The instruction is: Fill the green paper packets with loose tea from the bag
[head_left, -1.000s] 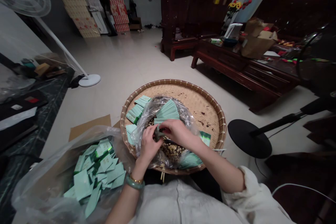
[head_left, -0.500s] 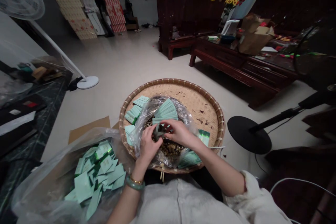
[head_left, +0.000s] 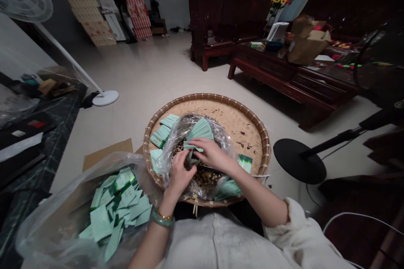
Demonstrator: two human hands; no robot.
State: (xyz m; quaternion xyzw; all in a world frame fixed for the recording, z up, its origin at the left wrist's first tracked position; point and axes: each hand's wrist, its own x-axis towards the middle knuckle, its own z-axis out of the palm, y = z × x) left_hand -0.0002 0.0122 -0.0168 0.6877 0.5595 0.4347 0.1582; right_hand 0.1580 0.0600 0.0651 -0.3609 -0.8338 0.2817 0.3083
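Note:
A small pale green packet (head_left: 193,159) is between my two hands, its mouth spread and dark inside. My left hand (head_left: 180,173) grips its near left side with thumb and fingers. The fingers of my right hand (head_left: 212,154) are curled over its upper edge, at a pale green flap. Beneath them lies a clear plastic bag (head_left: 224,138) of dark and yellowish dried bits (head_left: 205,178). A fanned stack of green packets (head_left: 200,129) rests on the bag just beyond my fingers. A dark strip under my right palm is mostly hidden.
The round woven tray (head_left: 264,134) holds the bag and more packet stacks (head_left: 160,135). At left, a large plastic bag (head_left: 41,227) contains many green packets (head_left: 126,201). A white fan (head_left: 105,98) and a black stand base (head_left: 299,162) flank the tray. A wooden table (head_left: 277,73) stands beyond.
My right hand's fingers have shifted slightly up and left onto the packet's upper edge, where more pale green now shows. My left hand stays nearly in place.

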